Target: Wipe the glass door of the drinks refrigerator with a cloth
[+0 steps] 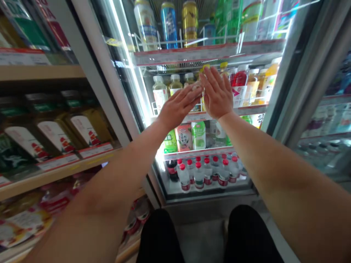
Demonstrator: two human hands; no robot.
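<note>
Both my arms reach forward to the middle shelf of a lit drinks fridge. My left hand (181,104) lies flat with fingers stretched to the right, their tips close to my right hand. With its back toward me, my right hand (218,93) has its fingers stretched up and to the left. Neither hand visibly holds anything; the palms are hidden. Behind them stand bottles with yellow caps, one yellow cap (223,65) showing above my right hand. A red drink bottle (240,84) stands to the right, and a pale-capped bottle (159,91) to the left.
Cans, such as a blue can (169,25), line the upper shelf behind a wire rail. Drink cartons (198,135) stand below my hands, with red-capped bottles (199,175) at the bottom. At left is a wooden shelf (68,166) of oil-like bottles; a metal door frame (309,76) rises at right.
</note>
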